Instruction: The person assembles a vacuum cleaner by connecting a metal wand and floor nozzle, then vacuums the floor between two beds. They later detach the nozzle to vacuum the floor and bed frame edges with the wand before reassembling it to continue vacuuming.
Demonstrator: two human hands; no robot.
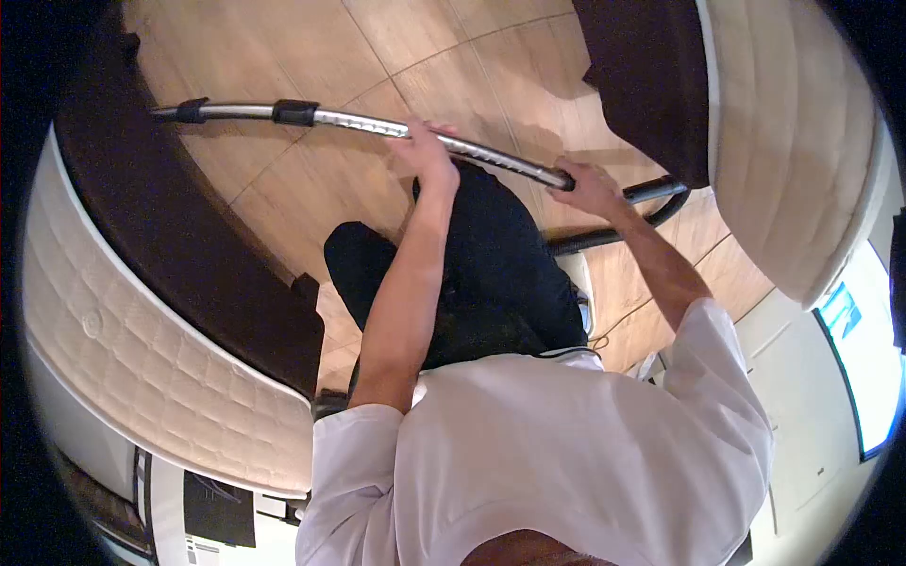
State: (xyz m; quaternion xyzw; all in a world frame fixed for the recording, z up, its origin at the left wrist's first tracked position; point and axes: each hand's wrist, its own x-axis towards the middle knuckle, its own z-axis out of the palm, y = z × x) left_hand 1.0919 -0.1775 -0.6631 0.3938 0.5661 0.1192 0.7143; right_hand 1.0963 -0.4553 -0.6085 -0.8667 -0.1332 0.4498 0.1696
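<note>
A vacuum cleaner wand (354, 123), a long silvery metal tube with black collars, stretches across above the floor. My left hand (425, 156) is closed around its middle. Near its right end, my right hand (590, 189) grips the dark handle part. A black vacuum hose (590, 242) bends round beyond my right hand, near the bed on the right. The wand's far left end goes out of sight at the dark brown base (189, 226) of the left bed, so its head is hidden.
On the left lies a cream quilted mattress (142, 349); another mattress (788, 141) on a dark base (651, 85) stands at the right. Below me is a wood-look tiled floor (311, 47). A lit screen (864, 340) is at far right, and a thin cord (618, 323) runs behind my legs.
</note>
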